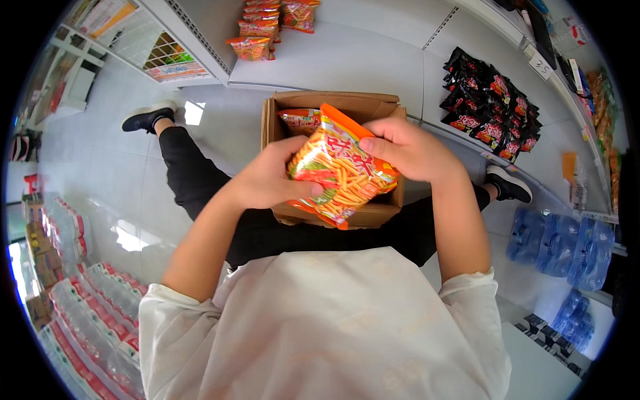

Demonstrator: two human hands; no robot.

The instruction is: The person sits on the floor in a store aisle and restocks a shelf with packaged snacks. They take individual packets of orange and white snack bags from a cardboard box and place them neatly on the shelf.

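Both hands hold an orange snack bag (345,170) printed with yellow sticks, tilted above an open cardboard box (350,100). My left hand (272,177) grips its left side, thumb across the front. My right hand (407,147) pinches the upper right edge between thumb and fingers. Inside the box, another snack bag (300,118) shows behind the held one. The rest of the box's inside is hidden by the bag and my hands. The box sits on the floor between my spread legs.
Beyond the box runs a white shelf (340,55), with stacked orange snack bags (255,30) at left and black snack packets (492,105) at right. Shrink-wrapped bottles (95,310) stand at lower left; large blue water bottles (560,247) stand at right. A wire rack (155,40) rises at upper left.
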